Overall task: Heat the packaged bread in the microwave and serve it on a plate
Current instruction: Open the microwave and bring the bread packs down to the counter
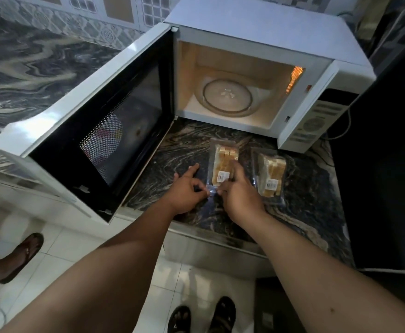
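Two clear packets of sliced bread lie on the dark marble counter in front of the white microwave (256,27). The left bread packet (221,162) is held at its near end by both hands. My left hand (187,188) pinches the packet's near left corner, index finger pointing forward. My right hand (237,188) grips its near right edge, fingers lying over the bread. The right bread packet (272,174) lies untouched beside it. The microwave's door (100,131) stands wide open to the left, the lamp is on, and the glass turntable (227,96) is bare. No plate is in view.
The counter (304,212) ends just before my forearms, with white floor tiles below. Another person's sandalled feet (21,255) stand at the lower left. My own sandalled feet (201,316) show at the bottom. A dark tall surface (388,164) borders the counter on the right.
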